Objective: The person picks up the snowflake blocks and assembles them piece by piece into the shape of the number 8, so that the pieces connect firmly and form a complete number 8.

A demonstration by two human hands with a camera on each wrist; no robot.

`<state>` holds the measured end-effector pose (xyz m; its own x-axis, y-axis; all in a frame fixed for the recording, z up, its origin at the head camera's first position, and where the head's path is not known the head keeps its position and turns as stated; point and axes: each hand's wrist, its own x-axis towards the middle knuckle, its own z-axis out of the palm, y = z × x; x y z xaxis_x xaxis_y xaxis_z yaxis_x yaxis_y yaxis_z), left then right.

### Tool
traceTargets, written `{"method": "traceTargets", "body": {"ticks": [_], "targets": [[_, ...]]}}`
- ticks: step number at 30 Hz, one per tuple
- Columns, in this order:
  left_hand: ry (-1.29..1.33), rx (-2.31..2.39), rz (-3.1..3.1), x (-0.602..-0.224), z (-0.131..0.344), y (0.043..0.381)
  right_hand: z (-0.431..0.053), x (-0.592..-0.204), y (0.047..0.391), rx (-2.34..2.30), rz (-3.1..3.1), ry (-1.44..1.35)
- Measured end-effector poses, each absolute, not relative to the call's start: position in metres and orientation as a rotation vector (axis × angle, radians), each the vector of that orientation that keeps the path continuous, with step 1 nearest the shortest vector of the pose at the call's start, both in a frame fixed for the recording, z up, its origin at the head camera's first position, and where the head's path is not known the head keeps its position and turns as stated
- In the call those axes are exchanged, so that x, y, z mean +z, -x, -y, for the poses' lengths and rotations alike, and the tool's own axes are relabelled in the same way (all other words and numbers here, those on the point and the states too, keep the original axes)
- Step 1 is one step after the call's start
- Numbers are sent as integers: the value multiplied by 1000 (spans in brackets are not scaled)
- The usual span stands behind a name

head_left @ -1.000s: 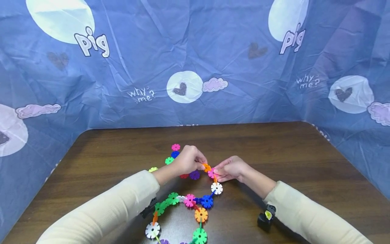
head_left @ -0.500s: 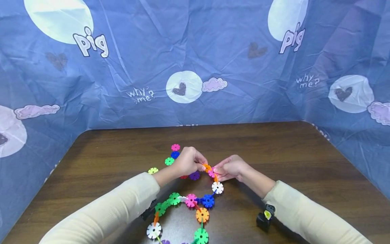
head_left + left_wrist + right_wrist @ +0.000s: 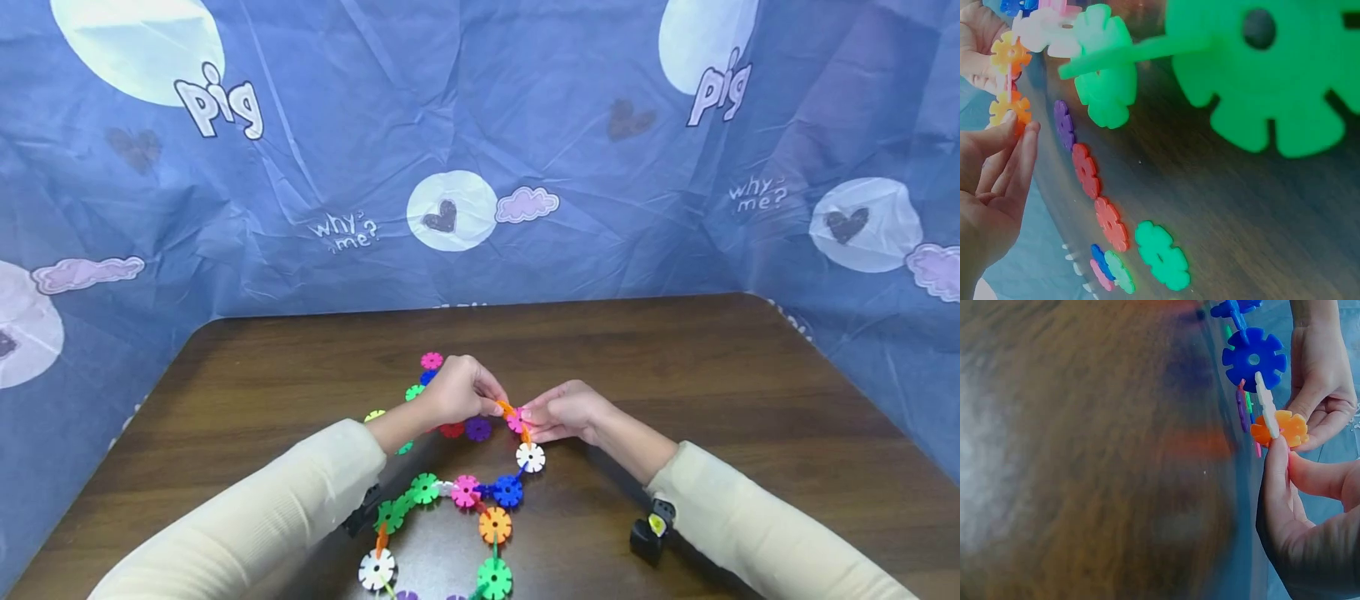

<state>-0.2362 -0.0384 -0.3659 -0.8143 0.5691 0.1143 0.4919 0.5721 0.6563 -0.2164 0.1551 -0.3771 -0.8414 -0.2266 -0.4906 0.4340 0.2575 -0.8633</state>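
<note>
My left hand (image 3: 465,392) pinches an orange notched snowflake disc (image 3: 1005,112) between thumb and fingertips. Right beside it, my right hand (image 3: 572,412) pinches a pink snowflake disc (image 3: 516,420), which meets the orange one. From there the joined chain runs down through another orange disc (image 3: 1282,428), a white disc (image 3: 530,457) and a blue disc (image 3: 507,492). It continues into a ring near the table's front, with a pink disc (image 3: 466,492), an orange disc (image 3: 495,525), green discs (image 3: 424,488) and a white disc (image 3: 377,569). The ring's lowest part is cut off by the frame.
Loose discs lie on the brown table (image 3: 675,358) behind and under the left arm: pink (image 3: 431,361), yellow (image 3: 375,415), red (image 3: 452,430), purple (image 3: 478,429) and several more. A blue printed cloth (image 3: 480,125) hangs behind the table.
The orange disc in the left hand has turned more edge-on. Both hands stay nearly in place, keeping their pinches; the chain below has shifted only slightly.
</note>
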Motion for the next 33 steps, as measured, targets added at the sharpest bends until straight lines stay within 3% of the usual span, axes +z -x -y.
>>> {"method": "traceTargets", "body": {"ticks": [9, 18, 33], "targets": [[-807, 1081, -2616, -360, 46, 235, -154, -373, 217, -1623, -1990, -167], [-958, 585, -2726, -363, 53, 235, -158, -374, 216, -1636, -1984, -162], [-823, 625, -2757, -366, 54, 233, -160, -374, 214, -1641, -1963, -170]]}}
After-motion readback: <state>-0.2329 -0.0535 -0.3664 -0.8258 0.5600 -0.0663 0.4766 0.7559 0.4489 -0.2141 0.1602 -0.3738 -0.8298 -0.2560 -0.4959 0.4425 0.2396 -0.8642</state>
